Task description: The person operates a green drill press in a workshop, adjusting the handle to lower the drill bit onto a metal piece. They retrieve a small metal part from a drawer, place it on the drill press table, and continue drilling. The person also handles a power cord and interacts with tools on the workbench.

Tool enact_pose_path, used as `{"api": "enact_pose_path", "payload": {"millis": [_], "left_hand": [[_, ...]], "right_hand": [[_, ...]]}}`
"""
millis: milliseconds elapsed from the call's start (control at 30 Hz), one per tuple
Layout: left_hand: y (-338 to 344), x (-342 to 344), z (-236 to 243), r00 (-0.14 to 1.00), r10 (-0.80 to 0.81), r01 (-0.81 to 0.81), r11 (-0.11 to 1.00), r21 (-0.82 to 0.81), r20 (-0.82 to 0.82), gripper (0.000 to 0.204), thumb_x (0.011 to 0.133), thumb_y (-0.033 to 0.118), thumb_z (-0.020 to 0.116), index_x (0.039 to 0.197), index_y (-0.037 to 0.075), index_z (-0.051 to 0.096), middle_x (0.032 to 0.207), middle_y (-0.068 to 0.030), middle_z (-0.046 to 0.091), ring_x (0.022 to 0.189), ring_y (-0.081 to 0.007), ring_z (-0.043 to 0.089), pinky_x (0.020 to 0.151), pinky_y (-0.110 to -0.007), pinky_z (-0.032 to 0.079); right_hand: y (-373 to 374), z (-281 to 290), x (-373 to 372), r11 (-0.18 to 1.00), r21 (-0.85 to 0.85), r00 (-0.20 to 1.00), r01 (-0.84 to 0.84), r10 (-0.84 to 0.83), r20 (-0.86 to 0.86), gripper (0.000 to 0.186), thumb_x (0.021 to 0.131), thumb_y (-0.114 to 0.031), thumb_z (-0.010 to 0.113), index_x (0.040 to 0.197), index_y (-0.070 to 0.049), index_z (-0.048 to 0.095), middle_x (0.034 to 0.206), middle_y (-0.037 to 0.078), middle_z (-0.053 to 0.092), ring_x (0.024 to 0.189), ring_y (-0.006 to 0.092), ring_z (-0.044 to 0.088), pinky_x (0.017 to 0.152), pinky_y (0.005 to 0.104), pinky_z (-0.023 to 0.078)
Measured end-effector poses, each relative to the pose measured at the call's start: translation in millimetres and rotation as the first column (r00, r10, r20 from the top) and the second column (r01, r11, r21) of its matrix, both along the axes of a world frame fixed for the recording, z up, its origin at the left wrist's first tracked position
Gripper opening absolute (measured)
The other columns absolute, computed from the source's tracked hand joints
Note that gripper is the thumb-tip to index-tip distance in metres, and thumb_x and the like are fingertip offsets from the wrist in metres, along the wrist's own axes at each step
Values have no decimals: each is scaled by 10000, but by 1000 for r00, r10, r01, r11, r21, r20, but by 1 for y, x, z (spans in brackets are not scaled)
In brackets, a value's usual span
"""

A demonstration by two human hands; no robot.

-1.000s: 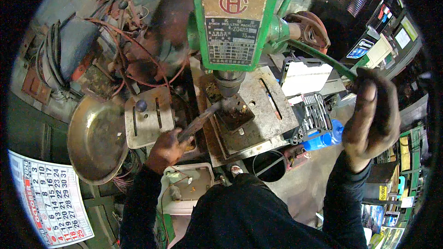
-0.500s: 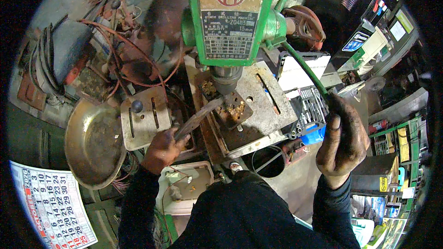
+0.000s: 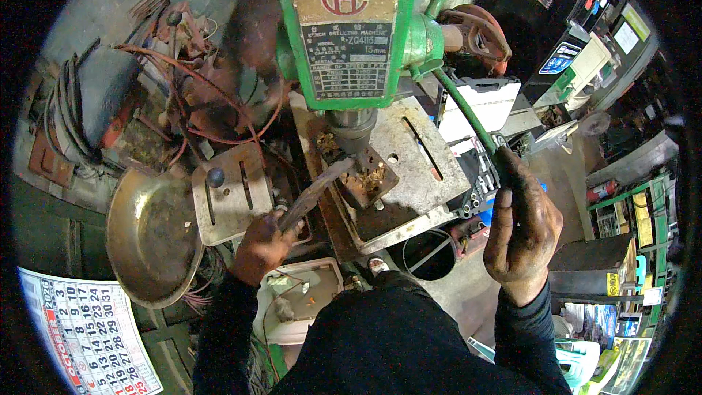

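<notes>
My left hand (image 3: pixel 262 249) is closed round a flat dark metal bar (image 3: pixel 313 199). The bar's far end reaches a small metal block (image 3: pixel 369 183) covered in yellowish chips, just below the drill chuck (image 3: pixel 352 129). That chuck hangs from a green bench drill press (image 3: pixel 344 36), above its slotted steel table (image 3: pixel 420 168). My right hand (image 3: pixel 523 238) is at the end of the green feed lever (image 3: pixel 468 113), fingers close together and over its tip, thumb stretched along the near side. The lever's end is hidden by the fingers. Where the drill bit meets the work is hard to see.
A round metal pan (image 3: pixel 157 249) and a slotted plate (image 3: pixel 234 194) with a black knob stand at left. Below are a pale plastic tub (image 3: pixel 322 278) and a dark bucket (image 3: pixel 429 256). An open socket set (image 3: pixel 479 172) lies right of the drill table. Cables and hoses (image 3: pixel 69 113) hang at far left.
The view has shifted slightly, so the drill head appears farther left. My right hand and the lever's end have come left, its fingers straighter. My left hand keeps hold of the bar, nearly in place.
</notes>
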State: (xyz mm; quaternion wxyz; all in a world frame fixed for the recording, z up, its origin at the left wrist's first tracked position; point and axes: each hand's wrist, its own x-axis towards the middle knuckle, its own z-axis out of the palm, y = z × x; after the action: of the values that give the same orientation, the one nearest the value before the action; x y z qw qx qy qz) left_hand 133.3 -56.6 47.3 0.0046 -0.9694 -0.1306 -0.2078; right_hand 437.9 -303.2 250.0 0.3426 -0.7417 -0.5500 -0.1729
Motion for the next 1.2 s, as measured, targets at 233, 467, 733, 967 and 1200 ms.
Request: {"api": "enact_pose_path", "payload": {"millis": [233,467,733,967,1200], "left_hand": [[2,16,16,964,150,-241,841,-484,-218,272,962,244,698,1135,35,697,905,-219,659,849,-398,663,772,-480,530],[0,26,38,933,250,-359,623,-695,-258,366,965,331,688,987,-33,652,815,-283,642,810,-444,662,718,-517,499],[2,25,26,901,309,-432,571,-698,-305,423,953,349,706,1055,-59,672,857,-289,679,852,-453,684,766,-483,537],[0,26,21,909,347,-411,643,-646,-233,418,943,346,717,1048,-57,681,893,-292,695,888,-458,689,784,-490,541],[-5,28,27,922,326,-382,667,-640,-210,383,943,349,716,998,-28,681,847,-280,690,844,-459,690,744,-490,542]], "right_hand": [[7,35,-11,951,-277,988,137,-113,102,313,837,-25,646,1146,19,624,927,237,689,763,407,689,675,470,557],[39,57,-9,795,-530,950,294,-182,253,244,881,-215,653,946,1,558,708,220,667,692,429,685,657,518,556],[46,23,-2,891,-407,978,203,-205,40,155,973,-165,621,942,-30,551,717,249,651,707,460,668,635,549,512],[44,23,3,935,-344,991,89,-120,-67,167,975,-142,623,913,-11,541,724,254,631,699,483,638,623,559,478],[45,26,0,906,-406,979,122,-176,-99,174,998,-131,587,927,24,555,802,293,606,810,518,602,664,533,459]]}}
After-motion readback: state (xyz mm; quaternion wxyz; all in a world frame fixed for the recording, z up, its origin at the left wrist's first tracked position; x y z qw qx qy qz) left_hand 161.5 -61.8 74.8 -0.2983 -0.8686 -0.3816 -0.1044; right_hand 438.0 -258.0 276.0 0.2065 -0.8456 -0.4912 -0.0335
